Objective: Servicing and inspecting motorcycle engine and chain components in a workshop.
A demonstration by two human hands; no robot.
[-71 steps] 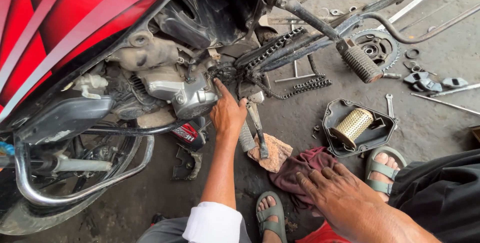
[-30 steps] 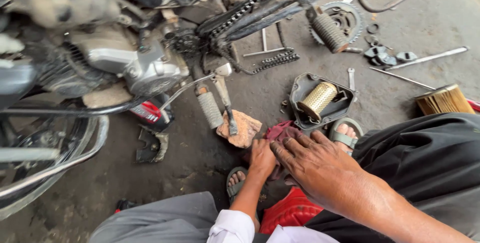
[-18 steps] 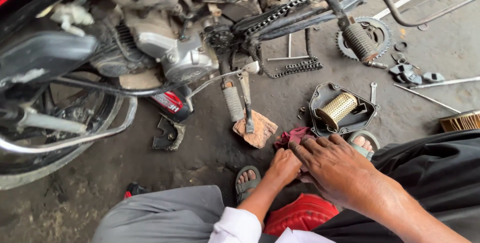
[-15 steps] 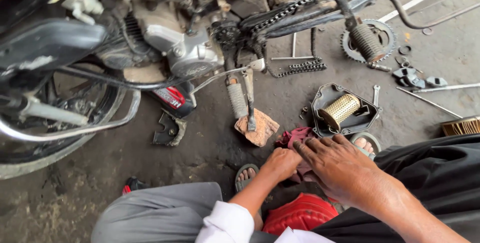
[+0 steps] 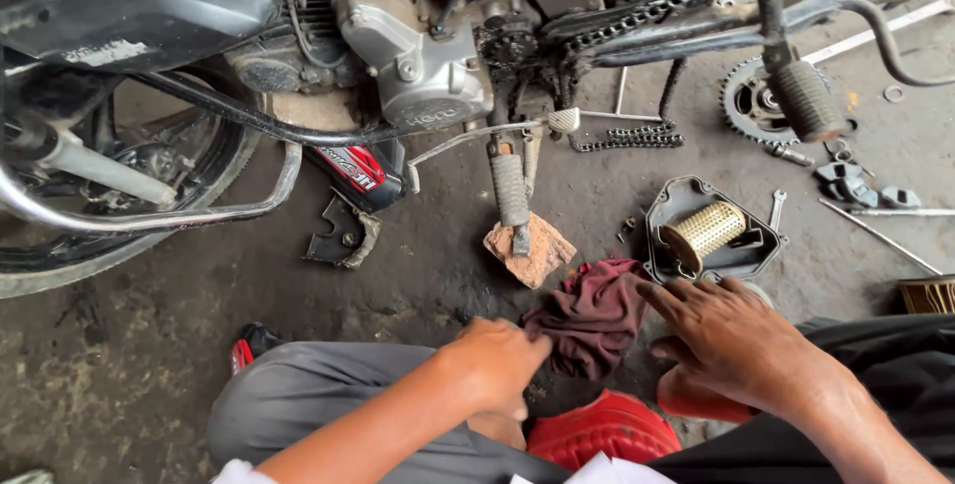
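Our left hand (image 5: pixel 489 365) is curled, pinching the crumpled maroon cloth rag (image 5: pixel 594 313) on the floor; our right hand (image 5: pixel 741 340) rests spread beside it, near the black tray (image 5: pixel 668 213) with the brass mesh cylinder (image 5: pixel 703 231).

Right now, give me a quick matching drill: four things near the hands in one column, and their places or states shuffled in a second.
Things:
1. rag
2. filter
3. brick
4. sprocket

Places or states:
A. lies in the black tray
B. flat on the floor beside the right footpeg
C. bunched between the left hand and right hand
D. props the stand by the left footpeg

Pairs: 1-C, 2-A, 3-D, 4-B
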